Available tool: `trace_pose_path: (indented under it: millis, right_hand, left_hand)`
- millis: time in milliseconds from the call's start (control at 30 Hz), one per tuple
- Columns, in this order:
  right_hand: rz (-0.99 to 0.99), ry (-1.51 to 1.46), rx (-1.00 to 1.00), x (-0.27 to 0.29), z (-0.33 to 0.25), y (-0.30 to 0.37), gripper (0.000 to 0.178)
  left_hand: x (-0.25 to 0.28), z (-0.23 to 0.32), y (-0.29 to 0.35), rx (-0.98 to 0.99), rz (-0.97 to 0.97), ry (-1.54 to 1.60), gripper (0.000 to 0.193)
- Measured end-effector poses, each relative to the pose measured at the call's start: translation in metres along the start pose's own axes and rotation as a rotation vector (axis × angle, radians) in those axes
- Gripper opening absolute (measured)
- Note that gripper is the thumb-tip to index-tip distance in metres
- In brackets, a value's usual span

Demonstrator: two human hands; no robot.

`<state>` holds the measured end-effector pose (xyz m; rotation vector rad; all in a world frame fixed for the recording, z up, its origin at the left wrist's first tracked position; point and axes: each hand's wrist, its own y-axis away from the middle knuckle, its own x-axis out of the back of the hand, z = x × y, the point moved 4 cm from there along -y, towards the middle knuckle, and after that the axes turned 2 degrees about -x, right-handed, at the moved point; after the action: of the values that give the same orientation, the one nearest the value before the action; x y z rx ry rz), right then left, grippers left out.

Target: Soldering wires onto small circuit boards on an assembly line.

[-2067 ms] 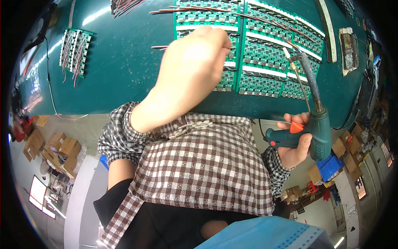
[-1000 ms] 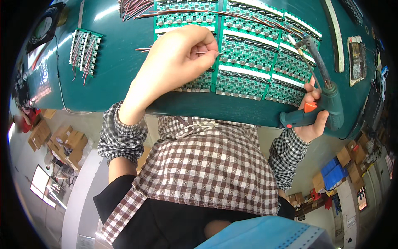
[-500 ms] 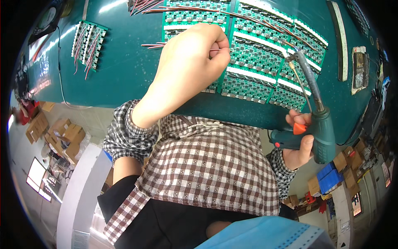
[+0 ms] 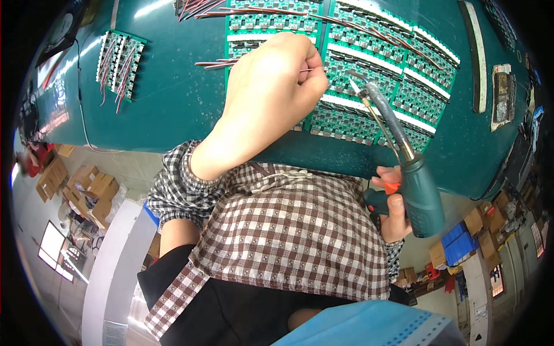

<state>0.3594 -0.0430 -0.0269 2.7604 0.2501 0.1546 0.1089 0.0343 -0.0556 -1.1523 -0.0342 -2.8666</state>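
My left hand (image 4: 268, 86) reaches over the panels of green circuit boards (image 4: 360, 49), its thumb and forefinger pinched on a thin wire (image 4: 306, 70). The hand hides part of the boards and most of that wire. In my right hand (image 4: 395, 222) is a dark green soldering gun (image 4: 423, 199) with an orange trigger, its grip wrapped by the fingers. The gun's metal tip points up and left, close to the pinched fingers and over the boards. Whether the tip touches a board I cannot tell. Red and black wires (image 4: 265, 11) lie across the upper boards.
A smaller board group with wires (image 4: 120, 63) lies at the left of the green table (image 4: 173, 109). To the right are a long pale-and-black strip (image 4: 475, 55) and a worn block-like holder (image 4: 502, 95). Cardboard boxes (image 4: 95, 184) stand beyond the table.
The soldering gun has moved left with my right hand, its tip now nearer my left fingers. My left hand has shifted slightly right and still pinches the wire.
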Motion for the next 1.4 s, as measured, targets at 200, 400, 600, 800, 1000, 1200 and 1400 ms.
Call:
trace_pose_path:
  millis: [200, 400, 600, 800, 1000, 1200, 1400]
  right_hand:
    - [-0.025, 0.073, -0.015, -0.003, -0.005, 0.0, 0.051]
    - [-0.007, 0.088, -0.009, -0.006, -0.005, -0.002, 0.051]
    - [-0.047, 0.165, 0.003, -0.006, -0.007, -0.003, 0.05]
    - [-0.048, 0.143, -0.063, -0.004, -0.003, -0.002, 0.054]
    - [-0.07, 0.206, -0.045, -0.002, -0.001, -0.003, 0.054]
    - [-0.026, 0.174, -0.079, -0.002, 0.001, -0.001, 0.046]
    - [-0.046, 0.174, -0.012, 0.003, 0.007, -0.001, 0.051]
  left_hand:
    - [0.0, 0.0, -0.002, -0.016, -0.003, 0.03, 0.009]
    - [0.0, 0.001, -0.003, -0.014, -0.007, 0.087, 0.009]
    - [0.0, 0.0, -0.003, 0.004, -0.019, 0.091, 0.008]
    - [-0.001, 0.001, -0.003, 0.0, -0.012, 0.068, 0.008]
    - [-0.001, 0.002, -0.003, -0.019, -0.006, 0.053, 0.008]
    - [-0.002, 0.001, -0.003, -0.022, -0.011, 0.074, 0.008]
    - [-0.002, 0.001, -0.003, -0.015, -0.012, 0.066, 0.008]
